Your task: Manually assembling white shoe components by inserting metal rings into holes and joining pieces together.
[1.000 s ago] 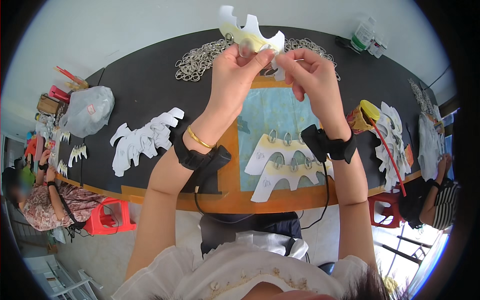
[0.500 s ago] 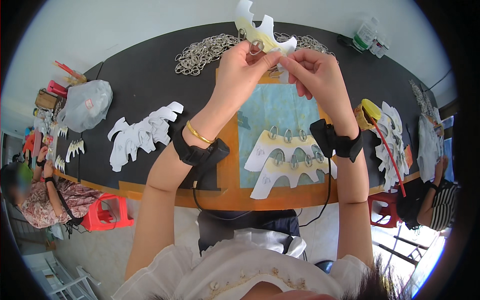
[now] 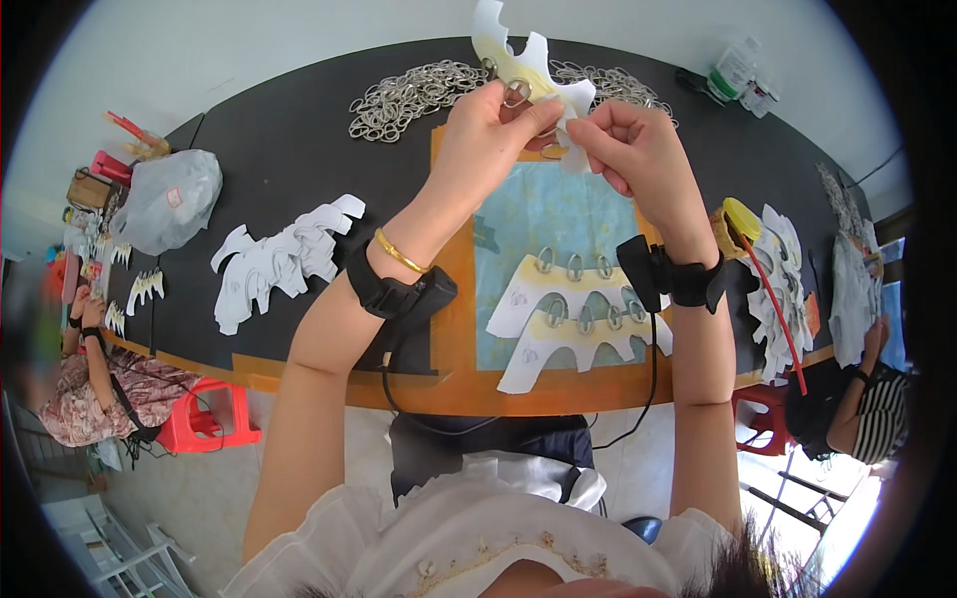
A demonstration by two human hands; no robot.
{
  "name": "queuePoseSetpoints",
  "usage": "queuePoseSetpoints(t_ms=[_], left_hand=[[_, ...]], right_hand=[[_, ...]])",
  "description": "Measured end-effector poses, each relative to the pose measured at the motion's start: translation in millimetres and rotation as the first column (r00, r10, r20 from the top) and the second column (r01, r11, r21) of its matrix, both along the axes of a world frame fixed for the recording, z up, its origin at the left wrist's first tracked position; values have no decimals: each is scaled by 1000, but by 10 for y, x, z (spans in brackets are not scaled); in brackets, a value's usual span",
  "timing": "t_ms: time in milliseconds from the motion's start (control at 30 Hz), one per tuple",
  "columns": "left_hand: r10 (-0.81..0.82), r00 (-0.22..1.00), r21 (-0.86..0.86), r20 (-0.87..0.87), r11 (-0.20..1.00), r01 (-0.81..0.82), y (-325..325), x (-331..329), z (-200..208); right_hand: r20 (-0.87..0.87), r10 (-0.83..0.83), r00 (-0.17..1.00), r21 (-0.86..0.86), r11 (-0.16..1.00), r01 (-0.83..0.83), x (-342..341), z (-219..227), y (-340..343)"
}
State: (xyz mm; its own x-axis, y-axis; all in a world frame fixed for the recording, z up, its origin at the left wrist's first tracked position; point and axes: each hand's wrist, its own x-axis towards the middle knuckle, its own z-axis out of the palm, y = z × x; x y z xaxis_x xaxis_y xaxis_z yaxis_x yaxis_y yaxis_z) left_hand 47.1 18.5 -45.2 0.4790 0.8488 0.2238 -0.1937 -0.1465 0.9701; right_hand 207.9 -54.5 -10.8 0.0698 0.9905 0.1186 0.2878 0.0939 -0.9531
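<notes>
Above the far side of the blue mat (image 3: pixel 588 204), my left hand (image 3: pixel 488 135) grips a white scalloped cut-out piece (image 3: pixel 533 65) with yellowish stains. Metal rings, one a clear loop (image 3: pixel 517 93), hang at its stained band by my left fingers. My right hand (image 3: pixel 638 145) is closed in a pinch at the piece's lower right end; the fingertips partly hide that spot. Below, on the mat, lie two similar scalloped pieces, an upper one (image 3: pixel 513 307) and a lower one (image 3: pixel 526 364), each with several metal rings along its top edge.
Heaps of metal rings lie at the back, left (image 3: pixel 409 100) and right (image 3: pixel 618 85). White cut-outs are stacked at left (image 3: pixel 284 259) and right (image 3: pixel 783 289). A yellow pot (image 3: pixel 733 224) with a red stick stands at right. People sit at both sides.
My right fingertips have moved slightly away from my left thumb, showing more of the piece's lower end. The piece is still held up, tilted a little differently.
</notes>
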Motion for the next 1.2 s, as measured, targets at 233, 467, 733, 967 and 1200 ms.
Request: queuePoseSetpoints(t_ms=[233, 467, 733, 967, 1200], left_hand=[[-3, 998, 7, 62, 1000, 2, -36, 13, 15], [-2, 989, 33, 148, 999, -3, -45, 13, 15], [38, 988, 113, 151, 992, -56, -105, -22, 131], [58, 982, 132, 181, 988, -83, -135, 8, 161], [25, 976, 126, 216, 991, -53, -179, -12, 204]], right_hand=[[-23, -19, 1000, -10, 1000, 19, -32, -24, -26], [-57, 9, 998, 14, 1000, -9, -63, -59, -12], [-86, -14, 996, 95, 995, 23, -80, -89, 24], [-7, -263, 965, 507, 830, 230, -115, -219, 152], [-147, -7, 989, 191, 981, 36, -23, -138, 12]])
